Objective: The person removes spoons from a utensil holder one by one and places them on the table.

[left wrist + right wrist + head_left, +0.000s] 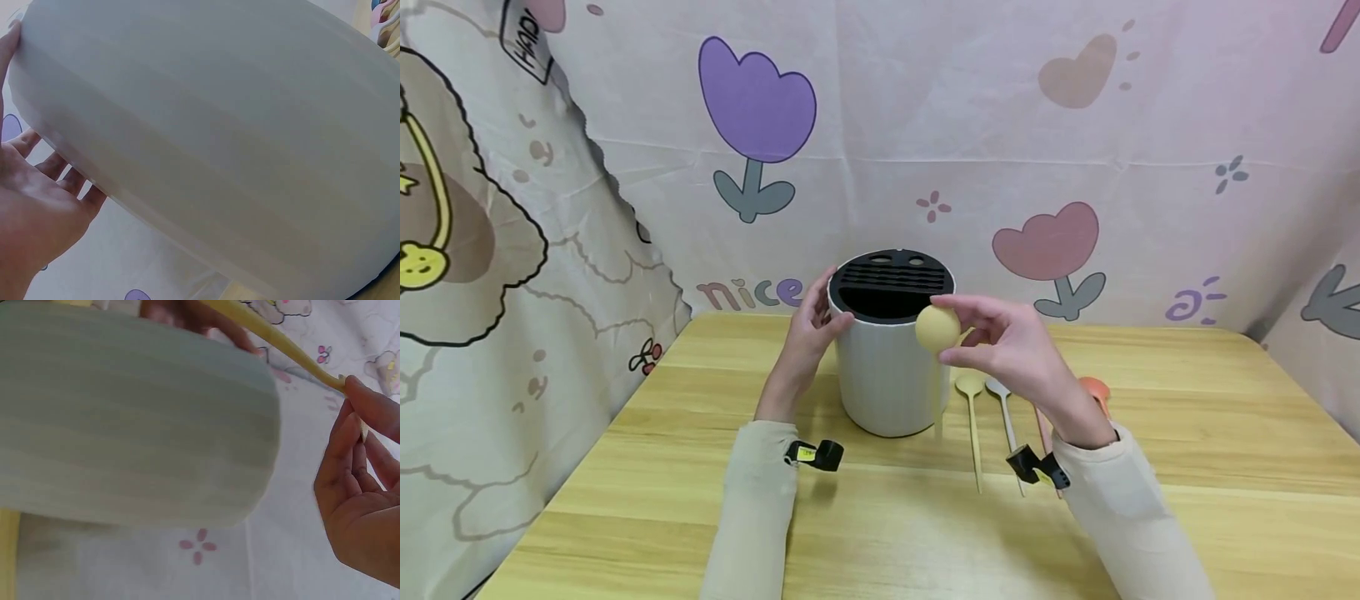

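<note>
A white ribbed utensil holder with a black slotted lid stands upright on the table. My left hand grips its left side near the top, thumb at the front rim and fingers along the side, as the left wrist view also shows. Between thumb and fingers, my right hand pinches a pale yellow spoon by its round bowl. The spoon's thin handle hangs down in front of the holder's right side, its bowl just below rim height. In the right wrist view, fingers partly hide the bowl.
Right of the holder lie another yellow spoon, a grey spoon, a pink handle and an orange spoon, the last two partly behind my right arm. A printed cloth hangs behind the wooden table.
</note>
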Motion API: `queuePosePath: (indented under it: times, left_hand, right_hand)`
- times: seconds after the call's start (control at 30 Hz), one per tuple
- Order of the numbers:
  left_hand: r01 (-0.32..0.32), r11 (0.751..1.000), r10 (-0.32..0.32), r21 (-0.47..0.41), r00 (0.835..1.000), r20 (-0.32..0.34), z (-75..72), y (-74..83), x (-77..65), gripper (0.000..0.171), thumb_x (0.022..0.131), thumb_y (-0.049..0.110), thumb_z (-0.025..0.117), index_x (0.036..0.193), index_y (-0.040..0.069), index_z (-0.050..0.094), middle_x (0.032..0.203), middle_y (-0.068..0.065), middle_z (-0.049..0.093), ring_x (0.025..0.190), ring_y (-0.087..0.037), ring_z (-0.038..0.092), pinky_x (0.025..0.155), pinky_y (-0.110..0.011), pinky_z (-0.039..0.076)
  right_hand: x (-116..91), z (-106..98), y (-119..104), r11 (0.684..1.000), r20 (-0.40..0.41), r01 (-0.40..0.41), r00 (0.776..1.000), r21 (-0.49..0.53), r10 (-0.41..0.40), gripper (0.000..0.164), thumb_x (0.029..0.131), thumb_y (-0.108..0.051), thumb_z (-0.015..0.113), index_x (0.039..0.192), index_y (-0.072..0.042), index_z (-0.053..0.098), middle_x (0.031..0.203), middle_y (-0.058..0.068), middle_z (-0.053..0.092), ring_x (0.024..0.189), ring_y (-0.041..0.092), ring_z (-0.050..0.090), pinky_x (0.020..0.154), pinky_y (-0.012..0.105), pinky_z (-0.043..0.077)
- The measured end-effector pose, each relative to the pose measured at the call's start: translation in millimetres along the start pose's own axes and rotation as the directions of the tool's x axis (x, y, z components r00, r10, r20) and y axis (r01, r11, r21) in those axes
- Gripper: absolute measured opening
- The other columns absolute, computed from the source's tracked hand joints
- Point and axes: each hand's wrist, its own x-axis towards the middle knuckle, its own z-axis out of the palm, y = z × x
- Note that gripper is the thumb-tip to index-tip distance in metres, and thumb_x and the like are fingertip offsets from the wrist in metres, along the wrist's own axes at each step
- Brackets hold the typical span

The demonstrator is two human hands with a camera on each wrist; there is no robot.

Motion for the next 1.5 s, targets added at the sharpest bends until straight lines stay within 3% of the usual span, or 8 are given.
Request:
queuePosePath:
  times: [0.17, 0.53, 0.73, 1.0, 1.17, 1.5]
  left_hand:
    - [-0.020, 1.000, 0.020, -0.005, 1.000, 0.005, 0.2, 1.5, 0.3, 0.110, 0.069, 0.065, 0.075, 0.154, 0.015, 0.026, 0.154, -0.004, 0.030, 0.140, -0.016, 0.027, 0.114, -0.040, 0.022]
    - [-0.031, 0.999, 0.031, -0.010, 0.999, -0.009, -0.6, 2.3, -0.6, 0.115, 0.066, 0.068, 0.075, 0.153, 0.011, 0.025, 0.153, -0.006, 0.032, 0.139, -0.017, 0.030, 0.115, -0.039, 0.021]
    - [-0.023, 1.000, 0.023, -0.008, 1.000, -0.001, -0.9, 2.8, -1.9, 0.113, 0.068, 0.066, 0.074, 0.153, 0.011, 0.025, 0.154, -0.006, 0.030, 0.140, -0.018, 0.029, 0.114, -0.040, 0.022]
    - [-0.031, 1.000, 0.031, -0.001, 1.000, 0.002, -1.6, 2.1, -0.2, 0.109, 0.070, 0.063, 0.075, 0.153, 0.013, 0.026, 0.154, -0.005, 0.031, 0.140, -0.018, 0.029, 0.114, -0.039, 0.021]
    - [-0.022, 1.000, 0.022, -0.005, 1.000, 0.003, -1.2, 1.7, 0.4, 0.109, 0.070, 0.064, 0.075, 0.153, 0.013, 0.026, 0.155, -0.005, 0.030, 0.140, -0.018, 0.029, 0.114, -0.040, 0.023]
    - [-0.021, 1.000, 0.021, -0.011, 1.000, 0.001, 0.2, 1.3, -0.7, 0.113, 0.067, 0.066, 0.075, 0.153, 0.011, 0.026, 0.154, -0.006, 0.030, 0.140, -0.019, 0.029, 0.114, -0.040, 0.022]
  right_hand:
    - [1, -8, 13, 0.998, 0.022, -0.028, 0.999, -0.059, 0.029, 0.056, 0.074, 0.004, 0.078, 0.127, -0.005, 0.063, 0.090, 0.008, 0.070, 0.082, 0.019, 0.064, 0.073, 0.025, 0.051]
    - [11, -34, 51, 0.987, 0.164, -0.050, 0.984, -0.153, 0.075, 0.054, 0.072, -0.003, 0.082, 0.122, 0.002, 0.062, 0.081, 0.008, 0.063, 0.073, 0.017, 0.062, 0.067, 0.024, 0.051]
    - [9, -55, 71, 0.979, 0.214, -0.088, 0.968, -0.187, 0.128, 0.052, 0.073, -0.008, 0.083, 0.120, 0.001, 0.062, 0.096, 0.010, 0.067, 0.083, 0.021, 0.066, 0.075, 0.029, 0.053]
    - [-1, -93, 100, 0.962, 0.207, -0.185, 0.952, -0.199, 0.226, 0.053, 0.077, -0.009, 0.080, 0.124, 0.004, 0.059, 0.109, 0.014, 0.065, 0.093, 0.022, 0.066, 0.078, 0.029, 0.054]
    - [-11, -122, 122, 0.938, 0.165, -0.246, 0.943, -0.244, 0.290, 0.054, 0.079, -0.009, 0.079, 0.126, 0.007, 0.056, 0.109, 0.014, 0.066, 0.093, 0.014, 0.065, 0.078, 0.027, 0.054]
    - [-32, -168, 153, 0.905, 0.163, -0.295, 0.921, -0.308, 0.355, 0.054, 0.083, -0.012, 0.076, 0.128, 0.008, 0.055, 0.114, 0.015, 0.064, 0.094, 0.010, 0.061, 0.080, 0.022, 0.048]
